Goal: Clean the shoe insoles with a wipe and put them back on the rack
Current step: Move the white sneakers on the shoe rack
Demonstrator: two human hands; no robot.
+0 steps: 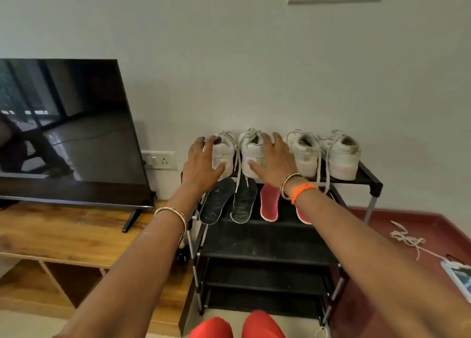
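Resting open hands (204,160) (274,159) on seemingly two sneakers (239,154), insoles (237,202) lying just below.

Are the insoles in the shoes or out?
Out: two dark insoles and two red insoles lie on the rack shelf below the shoes.
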